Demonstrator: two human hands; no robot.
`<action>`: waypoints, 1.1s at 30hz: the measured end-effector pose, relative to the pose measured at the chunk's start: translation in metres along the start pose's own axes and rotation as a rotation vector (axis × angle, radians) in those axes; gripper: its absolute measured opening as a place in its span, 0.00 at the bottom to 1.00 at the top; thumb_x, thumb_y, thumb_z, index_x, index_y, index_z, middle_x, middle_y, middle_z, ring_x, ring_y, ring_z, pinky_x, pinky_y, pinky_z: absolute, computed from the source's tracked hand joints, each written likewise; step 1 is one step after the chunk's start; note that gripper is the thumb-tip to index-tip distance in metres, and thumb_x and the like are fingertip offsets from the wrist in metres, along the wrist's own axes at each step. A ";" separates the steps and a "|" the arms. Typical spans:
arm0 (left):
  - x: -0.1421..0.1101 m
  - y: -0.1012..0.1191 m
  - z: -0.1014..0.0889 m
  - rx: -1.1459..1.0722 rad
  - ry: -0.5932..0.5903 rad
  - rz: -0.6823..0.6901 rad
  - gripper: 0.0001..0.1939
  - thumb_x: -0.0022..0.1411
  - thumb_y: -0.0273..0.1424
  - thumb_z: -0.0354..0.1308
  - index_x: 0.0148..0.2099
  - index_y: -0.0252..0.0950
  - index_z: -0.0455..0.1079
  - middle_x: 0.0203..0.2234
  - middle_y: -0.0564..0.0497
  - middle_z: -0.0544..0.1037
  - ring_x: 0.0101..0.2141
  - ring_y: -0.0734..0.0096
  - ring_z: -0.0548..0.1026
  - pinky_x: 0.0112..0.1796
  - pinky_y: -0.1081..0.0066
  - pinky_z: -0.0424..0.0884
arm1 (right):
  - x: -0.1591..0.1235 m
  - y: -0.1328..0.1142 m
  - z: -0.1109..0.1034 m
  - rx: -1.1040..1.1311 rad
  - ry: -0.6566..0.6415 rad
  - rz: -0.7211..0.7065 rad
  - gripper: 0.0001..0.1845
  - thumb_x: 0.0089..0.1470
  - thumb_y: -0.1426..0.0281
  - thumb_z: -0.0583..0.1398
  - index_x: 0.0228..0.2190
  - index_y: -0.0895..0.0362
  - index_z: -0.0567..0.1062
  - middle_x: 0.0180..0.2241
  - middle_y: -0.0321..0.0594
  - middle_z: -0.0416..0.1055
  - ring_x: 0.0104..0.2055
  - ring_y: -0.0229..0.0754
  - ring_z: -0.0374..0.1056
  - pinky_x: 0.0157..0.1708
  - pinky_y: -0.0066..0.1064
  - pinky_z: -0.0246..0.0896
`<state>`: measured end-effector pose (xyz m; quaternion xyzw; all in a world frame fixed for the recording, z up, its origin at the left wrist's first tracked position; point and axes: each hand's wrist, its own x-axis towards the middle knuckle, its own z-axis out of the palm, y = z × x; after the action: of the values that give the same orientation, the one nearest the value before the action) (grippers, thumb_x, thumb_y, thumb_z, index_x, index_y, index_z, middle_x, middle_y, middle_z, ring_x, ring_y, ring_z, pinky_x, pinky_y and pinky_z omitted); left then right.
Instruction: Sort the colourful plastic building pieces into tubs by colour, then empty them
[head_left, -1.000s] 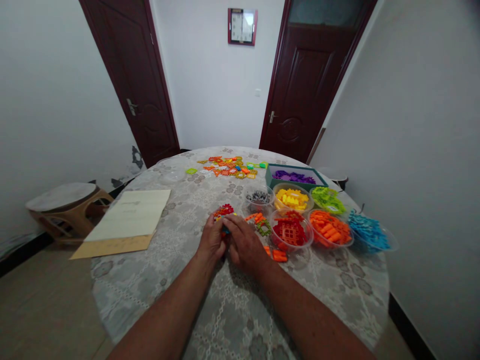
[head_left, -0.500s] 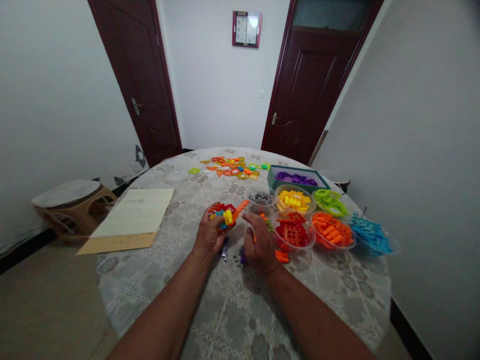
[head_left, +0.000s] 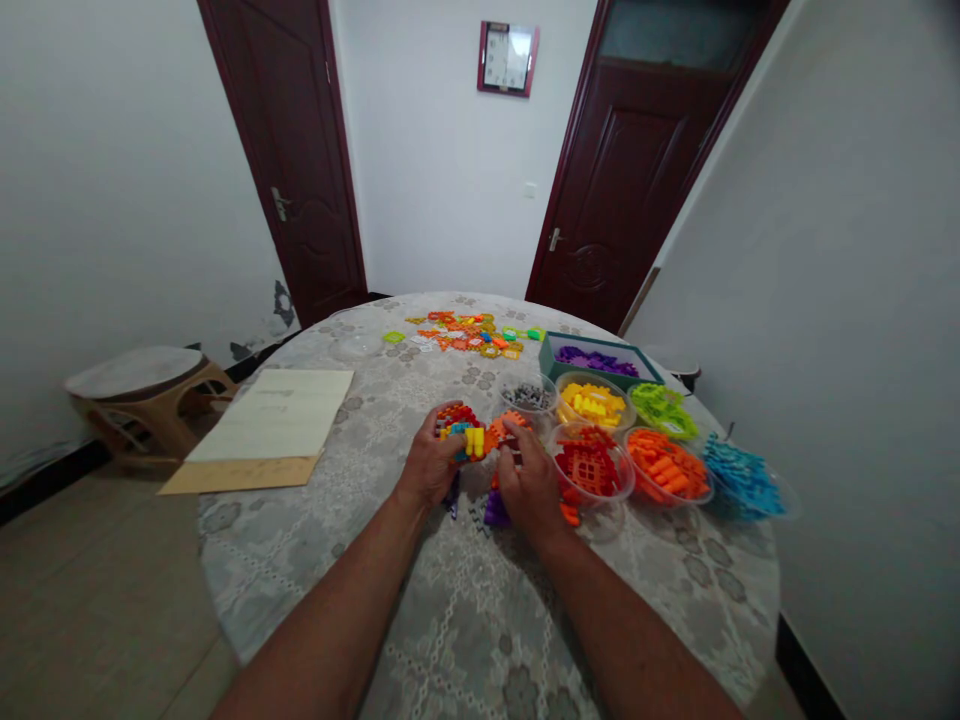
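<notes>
My left hand (head_left: 431,465) is closed around a cluster of joined plastic building pieces (head_left: 466,440) in red, blue and yellow. An orange piece (head_left: 504,428) sticks out from the right side of the cluster. At that orange piece are the fingertips of my right hand (head_left: 526,475), pinched on it. Beneath the hands lie a purple piece (head_left: 496,510), small grey pieces (head_left: 478,517) and another purplish piece (head_left: 452,497). A few loose orange pieces (head_left: 570,514) show beside my right wrist, partly hidden by it.
Clear bowls on the right hold grey (head_left: 527,395), yellow (head_left: 594,402), red (head_left: 589,465), orange (head_left: 667,465), green (head_left: 664,410) and blue pieces (head_left: 742,478). Behind them stands a green box (head_left: 551,362) with purple pieces. Mixed flat pieces (head_left: 469,335) lie farther back. Paper sheets (head_left: 277,415) lie left.
My hands have moved apart, uncovering the cluster in my left hand and the pieces below. An orange piece has come into view at its right side, and my right fingers now touch it.
</notes>
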<state>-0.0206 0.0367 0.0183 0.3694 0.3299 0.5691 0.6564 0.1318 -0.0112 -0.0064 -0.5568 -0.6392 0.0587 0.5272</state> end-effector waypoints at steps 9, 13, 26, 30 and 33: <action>0.006 0.006 -0.006 -0.040 0.009 0.001 0.37 0.47 0.24 0.69 0.60 0.41 0.68 0.43 0.46 0.82 0.38 0.59 0.83 0.33 0.64 0.82 | 0.009 -0.010 0.007 0.708 0.154 0.541 0.22 0.60 0.59 0.64 0.52 0.55 0.74 0.43 0.44 0.80 0.39 0.45 0.80 0.40 0.38 0.78; 0.013 0.006 -0.009 -0.064 0.036 -0.014 0.38 0.45 0.22 0.71 0.59 0.42 0.70 0.45 0.46 0.82 0.41 0.57 0.83 0.34 0.63 0.83 | 0.005 -0.019 0.003 0.625 0.033 0.402 0.12 0.62 0.63 0.61 0.46 0.54 0.76 0.34 0.37 0.78 0.34 0.42 0.77 0.36 0.34 0.76; 0.015 0.005 -0.007 -0.091 0.033 -0.069 0.36 0.45 0.21 0.73 0.56 0.43 0.72 0.45 0.46 0.83 0.43 0.52 0.84 0.36 0.58 0.85 | 0.032 -0.021 -0.128 -0.043 0.185 0.196 0.22 0.65 0.65 0.58 0.58 0.52 0.75 0.36 0.36 0.77 0.34 0.41 0.71 0.39 0.33 0.67; 0.012 0.004 -0.003 -0.096 0.011 -0.079 0.36 0.44 0.21 0.74 0.56 0.42 0.71 0.44 0.46 0.84 0.43 0.52 0.85 0.36 0.58 0.85 | 0.021 0.016 -0.185 -0.227 0.373 0.235 0.21 0.64 0.63 0.58 0.55 0.54 0.76 0.44 0.43 0.79 0.41 0.47 0.74 0.44 0.38 0.69; 0.010 0.003 -0.001 -0.097 -0.012 -0.089 0.36 0.45 0.22 0.74 0.57 0.42 0.71 0.43 0.45 0.84 0.43 0.51 0.85 0.37 0.59 0.84 | 0.011 0.033 -0.205 -0.318 0.372 0.235 0.20 0.64 0.63 0.57 0.53 0.55 0.76 0.46 0.47 0.79 0.44 0.49 0.75 0.46 0.41 0.71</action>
<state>-0.0217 0.0473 0.0199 0.3257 0.3140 0.5526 0.7000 0.3072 -0.0957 0.0677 -0.7042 -0.4635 -0.0850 0.5312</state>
